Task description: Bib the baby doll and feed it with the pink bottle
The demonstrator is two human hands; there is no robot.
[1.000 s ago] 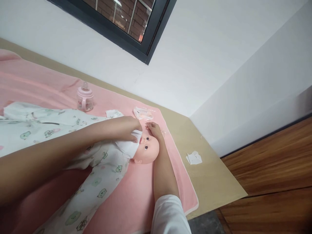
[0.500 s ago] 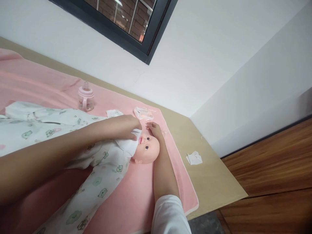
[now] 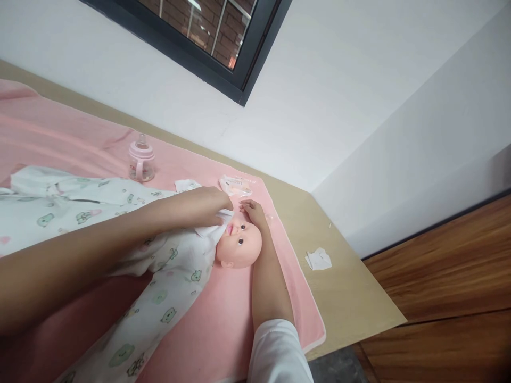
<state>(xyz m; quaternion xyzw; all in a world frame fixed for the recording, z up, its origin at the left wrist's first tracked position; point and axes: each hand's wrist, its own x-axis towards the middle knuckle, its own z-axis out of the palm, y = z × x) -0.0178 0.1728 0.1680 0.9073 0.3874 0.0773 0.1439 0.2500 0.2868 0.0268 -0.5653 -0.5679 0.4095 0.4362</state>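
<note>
A bald baby doll (image 3: 243, 250) lies on its back on a pink blanket (image 3: 191, 319), dressed in a white romper (image 3: 171, 282) printed with green animals. My left hand (image 3: 207, 207) reaches in from the left over the doll's chest, pinching a white cloth (image 3: 215, 229) by the doll's chin and mouth. Whether this cloth is part of the clothing, I cannot tell. Around the top of the doll's head curves my right arm, and my right hand (image 3: 251, 208) rests just beyond the face, its fingers loosely apart with nothing in them.
Behind the doll stands a baby bottle (image 3: 141, 159) with a pink collar and handle. A clear plastic packet (image 3: 235, 186) and a small white patterned cloth (image 3: 187, 185) lie near my hands. Folded white tissue (image 3: 318, 259) sits on the bare tabletop (image 3: 351, 298). White walls border the table.
My left hand has shifted the white cloth slightly; its edge is now raised and pulled tauter beside the doll's mouth. My right hand has stayed in place.
</note>
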